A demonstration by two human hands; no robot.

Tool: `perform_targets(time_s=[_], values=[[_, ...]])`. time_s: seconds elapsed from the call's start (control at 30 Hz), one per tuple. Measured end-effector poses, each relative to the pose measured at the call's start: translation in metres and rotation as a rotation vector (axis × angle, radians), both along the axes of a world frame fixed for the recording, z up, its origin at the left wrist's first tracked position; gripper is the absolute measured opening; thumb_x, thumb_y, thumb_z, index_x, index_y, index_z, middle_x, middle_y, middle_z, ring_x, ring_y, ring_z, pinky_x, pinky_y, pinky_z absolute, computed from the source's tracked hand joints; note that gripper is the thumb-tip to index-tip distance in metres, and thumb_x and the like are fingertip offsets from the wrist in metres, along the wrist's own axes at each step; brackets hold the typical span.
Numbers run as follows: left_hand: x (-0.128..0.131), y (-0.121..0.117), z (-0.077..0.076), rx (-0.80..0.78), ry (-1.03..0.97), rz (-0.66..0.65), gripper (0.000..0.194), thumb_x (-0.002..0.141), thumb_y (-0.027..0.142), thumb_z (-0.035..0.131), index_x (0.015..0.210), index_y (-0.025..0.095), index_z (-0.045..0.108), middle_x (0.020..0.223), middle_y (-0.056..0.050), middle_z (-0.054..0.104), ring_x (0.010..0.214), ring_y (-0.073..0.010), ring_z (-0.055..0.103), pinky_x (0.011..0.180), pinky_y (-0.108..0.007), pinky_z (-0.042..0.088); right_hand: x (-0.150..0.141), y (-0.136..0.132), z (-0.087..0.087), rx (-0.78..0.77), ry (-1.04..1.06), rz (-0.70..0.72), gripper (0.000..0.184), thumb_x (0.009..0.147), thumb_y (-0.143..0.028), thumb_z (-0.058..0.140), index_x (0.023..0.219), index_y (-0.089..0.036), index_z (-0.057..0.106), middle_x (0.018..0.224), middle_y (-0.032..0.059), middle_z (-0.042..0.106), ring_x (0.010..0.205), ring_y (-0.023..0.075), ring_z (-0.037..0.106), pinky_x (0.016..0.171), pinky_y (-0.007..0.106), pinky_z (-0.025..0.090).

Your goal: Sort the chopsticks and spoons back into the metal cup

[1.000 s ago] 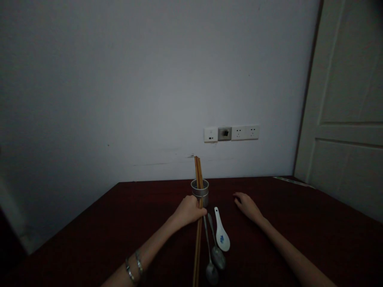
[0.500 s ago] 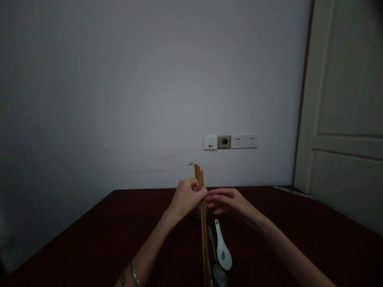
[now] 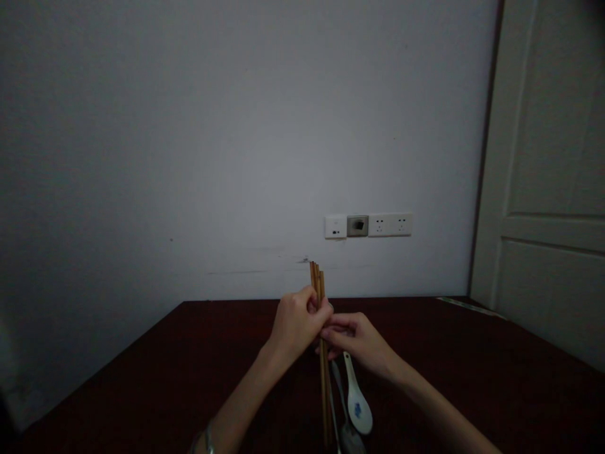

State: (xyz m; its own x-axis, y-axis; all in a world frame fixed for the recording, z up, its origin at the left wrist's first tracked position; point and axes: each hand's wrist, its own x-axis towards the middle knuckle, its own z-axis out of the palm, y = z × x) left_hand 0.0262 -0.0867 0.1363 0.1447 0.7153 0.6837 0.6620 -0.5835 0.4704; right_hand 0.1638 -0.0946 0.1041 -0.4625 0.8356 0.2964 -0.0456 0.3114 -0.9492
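My left hand (image 3: 299, 320) is closed around wooden chopsticks (image 3: 324, 386), gripping them near their upper part. Beside it, my right hand (image 3: 362, 343) has its thumb and fingers closed on the same chopsticks, slightly lower. The chopsticks lean toward me. Several more chopstick tops (image 3: 314, 272) rise behind my left hand. The metal cup is almost wholly hidden behind both hands. Below the right hand lies a white ceramic soup spoon (image 3: 358, 407) with a blue motif. Next to it are a metal spoon (image 3: 351, 438) and the thin handle (image 3: 334, 413) of another.
The dark red table (image 3: 227, 353) meets a pale wall (image 3: 255, 157) at its far edge. Wall sockets and a switch (image 3: 368, 226) sit above the table. A panelled door (image 3: 558, 189) stands at the right. A flat strip (image 3: 472, 308) lies by the table's far right edge.
My left hand has lifted the chopsticks up in front of the cup, covering it. My right hand has come from the table on the right and closed on the chopsticks.
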Motion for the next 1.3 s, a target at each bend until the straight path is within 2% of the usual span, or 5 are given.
perform_targets(time_s=[0.13,0.3,0.47,0.87,1.3], values=[[0.001,0.003,-0.002,-0.011,-0.114,-0.068,0.024,0.074,0.035,0.051,0.062,0.015,0.058,0.056,0.001,0.053,0.053,-0.0086,0.045,0.052,-0.02,0.032,0.002,-0.003,0.005,0.028,0.01,-0.004,0.04,0.068,-0.048,0.06,0.084,-0.011,0.066,0.074,0.0074,0.065,0.067,0.0162,0.062,0.055,0.025,0.049],[0.003,0.007,0.0,-0.265,-0.38,-0.339,0.031,0.071,0.041,0.057,0.075,0.011,0.063,0.063,-0.002,0.058,0.054,-0.0094,0.049,0.049,-0.02,0.036,0.007,-0.004,0.008,0.036,0.0,-0.022,0.036,0.069,-0.046,0.06,0.077,-0.011,0.065,0.075,0.0075,0.065,0.066,0.0158,0.062,0.053,0.023,0.048],[0.003,0.009,0.0,-0.467,-0.53,-0.47,0.037,0.068,0.043,0.06,0.079,0.008,0.063,0.053,-0.001,0.053,0.043,-0.0074,0.044,0.037,-0.018,0.031,0.011,-0.002,0.007,0.049,-0.008,-0.002,0.036,0.071,-0.045,0.058,0.082,-0.012,0.065,0.075,0.0073,0.066,0.066,0.0147,0.062,0.055,0.024,0.048],[0.002,0.009,0.0,-0.442,-0.54,-0.465,0.035,0.066,0.044,0.062,0.073,0.009,0.063,0.051,0.0,0.054,0.038,-0.0051,0.041,0.034,-0.016,0.03,0.016,0.001,0.007,0.032,-0.027,-0.001,0.039,0.07,-0.044,0.06,0.09,-0.012,0.066,0.08,0.0091,0.066,0.072,0.0175,0.063,0.058,0.026,0.051],[0.002,0.005,0.003,-0.446,-0.561,-0.401,0.036,0.064,0.043,0.064,0.076,0.009,0.065,0.047,0.002,0.05,0.037,-0.0048,0.037,0.035,-0.018,0.027,0.015,0.0,0.007,0.063,-0.053,-0.097,0.033,0.066,-0.042,0.064,0.081,-0.013,0.067,0.075,0.0046,0.064,0.065,0.0135,0.058,0.055,0.024,0.049]])
